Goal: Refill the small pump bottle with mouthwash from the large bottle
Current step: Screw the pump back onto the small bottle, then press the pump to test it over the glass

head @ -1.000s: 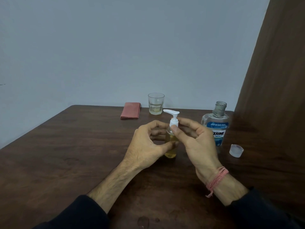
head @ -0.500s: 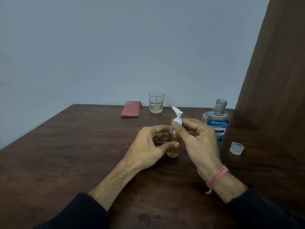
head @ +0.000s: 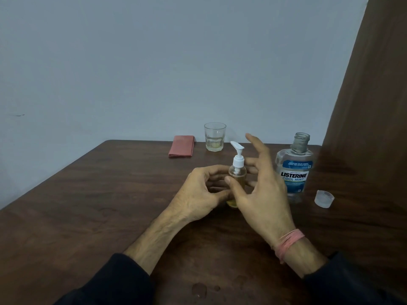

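Note:
The small pump bottle stands upright on the table centre, holding yellowish liquid, with its white pump head fitted on top. My left hand wraps the lower body of the bottle from the left. My right hand is just right of the bottle with fingers spread apart and lifted off the pump; its thumb rests near the bottle's side. The large mouthwash bottle stands uncapped to the right, behind my right hand. Its clear cap lies on the table further right.
A glass with a little liquid and a folded red cloth sit at the table's far edge. A brown curtain hangs on the right. Small wet drops lie on the wooden table near me.
My right hand has let go of the pump head and opened its fingers. The pump nozzle has turned from pointing left to pointing away. My left hand keeps its hold.

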